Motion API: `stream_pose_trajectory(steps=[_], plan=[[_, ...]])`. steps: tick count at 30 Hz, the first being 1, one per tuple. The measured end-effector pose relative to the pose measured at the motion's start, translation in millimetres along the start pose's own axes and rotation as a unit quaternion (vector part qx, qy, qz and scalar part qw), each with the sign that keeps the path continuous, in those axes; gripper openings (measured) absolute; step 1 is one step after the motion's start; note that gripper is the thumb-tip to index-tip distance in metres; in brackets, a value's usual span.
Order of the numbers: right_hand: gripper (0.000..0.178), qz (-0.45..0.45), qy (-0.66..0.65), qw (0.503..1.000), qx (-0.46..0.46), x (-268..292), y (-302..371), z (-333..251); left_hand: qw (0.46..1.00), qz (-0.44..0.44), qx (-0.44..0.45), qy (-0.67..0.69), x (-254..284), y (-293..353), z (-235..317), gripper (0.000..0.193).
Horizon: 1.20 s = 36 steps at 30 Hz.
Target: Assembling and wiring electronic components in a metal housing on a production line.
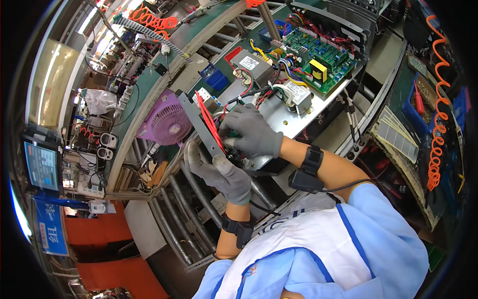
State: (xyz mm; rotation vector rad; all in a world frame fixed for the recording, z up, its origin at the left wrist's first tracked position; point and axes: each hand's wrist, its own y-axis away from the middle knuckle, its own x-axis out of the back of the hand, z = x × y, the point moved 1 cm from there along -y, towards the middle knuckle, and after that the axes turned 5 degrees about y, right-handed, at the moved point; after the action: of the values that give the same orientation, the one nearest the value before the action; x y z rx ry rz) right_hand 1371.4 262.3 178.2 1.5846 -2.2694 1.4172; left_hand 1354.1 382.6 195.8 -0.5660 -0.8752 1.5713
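A metal chassis point(294, 119) lies in front of me, with a dark grey panel point(201, 122) standing along its left side. My right hand point(251, 132), in a grey glove, reaches over the chassis just inside that panel. Its fingers are bent, and their tips are hidden near the red wires point(209, 122). My left hand point(219, 177), also gloved, is at the panel's near end. Its fingers stretch up outside the panel, and the thumb is apart from them by the lower corner. On the chassis are a green circuit board point(328, 62) and a boxy transformer point(298, 97).
Conveyor rollers point(181, 219) run below and left of the chassis. A purple fan point(167, 122) and a blue bin point(214, 77) stand beyond the panel. At right, an orange coiled hose point(438, 129) hangs by a blue tray point(413, 107) holding a red-handled tool point(418, 99).
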Motion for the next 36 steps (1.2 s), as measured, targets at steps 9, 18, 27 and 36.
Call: stream_pose_trajectory(steps=[9,18,27,36], plan=[[0.02,-0.024,0.028,0.999,0.033,-1.7,-0.4,-1.1,0.997,0.03,-0.002,-0.075,1.6,0.6,5.3,0.054],[0.013,0.012,0.018,0.998,0.064,-4.3,2.3,-1.0,0.995,0.059,0.006,-0.081,-2.5,1.9,10.4,0.052],[0.012,-0.148,0.017,0.98,0.131,3.8,0.5,12.6,0.983,0.101,-0.01,-0.153,-3.0,3.8,12.0,0.05],[0.022,-0.227,0.136,0.941,0.21,36.7,-18.5,14.1,0.974,0.108,-0.022,-0.198,-10.6,2.1,12.0,0.047]])
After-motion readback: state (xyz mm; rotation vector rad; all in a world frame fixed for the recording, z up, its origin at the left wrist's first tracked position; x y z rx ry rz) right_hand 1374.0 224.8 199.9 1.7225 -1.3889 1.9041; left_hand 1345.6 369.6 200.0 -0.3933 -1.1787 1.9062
